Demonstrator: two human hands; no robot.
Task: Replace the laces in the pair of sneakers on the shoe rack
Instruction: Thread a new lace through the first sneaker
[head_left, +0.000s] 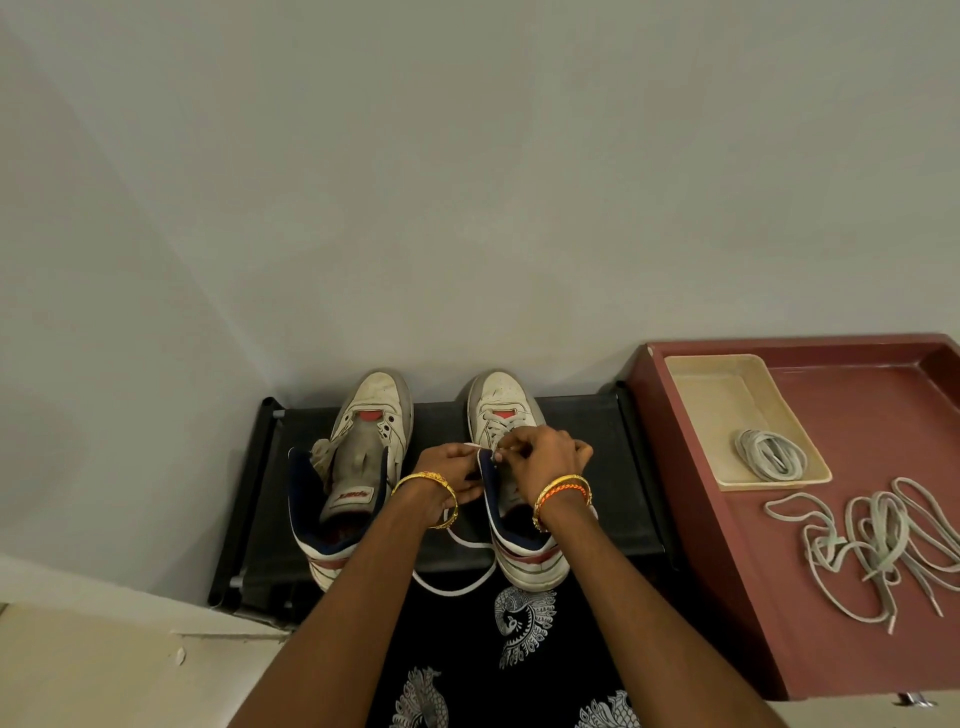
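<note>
Two worn white sneakers stand side by side on a black shoe rack (587, 415), toes toward the wall. The left sneaker (358, 462) has no lace and its tongue is pulled up. The right sneaker (511, 415) has a white lace (457, 587) threaded through its lower eyelets, and a loose loop of it hangs over the rack's front edge. My left hand (449, 470) holds the right sneaker's collar and lace at its left side. My right hand (548, 457) pinches the lace over the upper eyelets.
A maroon tray-topped table (727, 545) stands to the right of the rack. On it a cream tray (711, 384) holds a coiled white lace (769, 454), and a tangle of loose greyish laces (872, 545) lies nearer me. A plain wall rises behind.
</note>
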